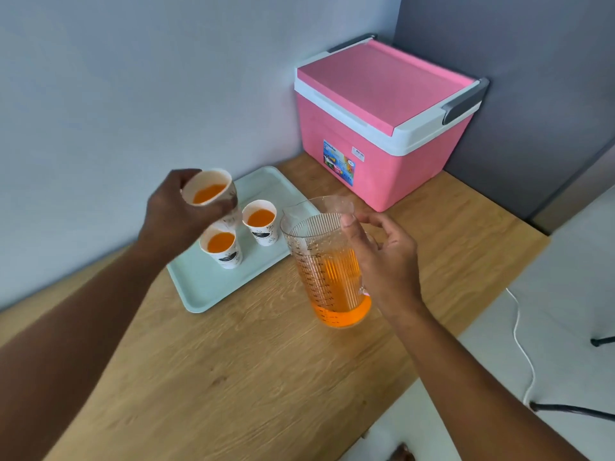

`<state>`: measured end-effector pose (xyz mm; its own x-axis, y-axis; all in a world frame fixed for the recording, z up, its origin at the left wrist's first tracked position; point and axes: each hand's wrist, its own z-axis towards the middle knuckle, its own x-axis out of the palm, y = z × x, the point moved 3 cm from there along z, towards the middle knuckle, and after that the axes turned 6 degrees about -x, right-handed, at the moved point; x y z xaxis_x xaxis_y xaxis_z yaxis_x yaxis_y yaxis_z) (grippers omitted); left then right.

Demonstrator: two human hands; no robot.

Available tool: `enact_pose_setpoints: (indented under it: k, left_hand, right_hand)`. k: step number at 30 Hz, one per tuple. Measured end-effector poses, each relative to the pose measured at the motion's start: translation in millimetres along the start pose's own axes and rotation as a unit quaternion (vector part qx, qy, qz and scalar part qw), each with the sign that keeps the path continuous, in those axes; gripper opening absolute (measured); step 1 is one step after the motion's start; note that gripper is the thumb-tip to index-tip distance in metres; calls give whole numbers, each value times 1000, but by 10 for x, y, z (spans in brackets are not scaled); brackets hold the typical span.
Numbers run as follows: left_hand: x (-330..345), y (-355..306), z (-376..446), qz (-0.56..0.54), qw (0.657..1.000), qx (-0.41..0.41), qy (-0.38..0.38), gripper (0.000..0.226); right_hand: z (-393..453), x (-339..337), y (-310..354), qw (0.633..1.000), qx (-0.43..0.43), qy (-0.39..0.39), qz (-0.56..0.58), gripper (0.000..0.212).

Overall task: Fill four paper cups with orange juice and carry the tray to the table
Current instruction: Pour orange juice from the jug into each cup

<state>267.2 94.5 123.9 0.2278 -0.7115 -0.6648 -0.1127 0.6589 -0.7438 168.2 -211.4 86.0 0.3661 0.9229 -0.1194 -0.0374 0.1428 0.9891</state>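
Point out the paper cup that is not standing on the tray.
The cup the left hand holds raised; the others stand on the tray.

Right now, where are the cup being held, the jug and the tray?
held cup [213,179], head view, inside wall above the juice.
jug [327,261], head view, ribbed clear wall.
tray [213,289], head view, bare near corner.

Cooler sticker [338,165], jug scale [315,275]: seemingly illegible.

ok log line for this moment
left hand: holds juice-filled white paper cup over mint-green tray | right hand: touches clear plastic jug
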Motion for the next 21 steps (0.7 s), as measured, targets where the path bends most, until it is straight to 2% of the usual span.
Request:
enact_pose_setpoints:
  k: [7, 15, 21]
  left_hand:
    - [34, -106, 753, 36, 999, 2, -6, 76]
    - [605, 50, 1283, 138, 987, 9, 76, 80]
    - [885, 279, 1371, 234, 963, -7, 135, 80]
  right_hand:
    - [-12, -25, -70, 1000, 20, -4, 19, 55]
    - [10, -86, -110, 999, 32, -23, 31, 51]
    - [27, -122, -159, 998, 36, -31, 49, 51]
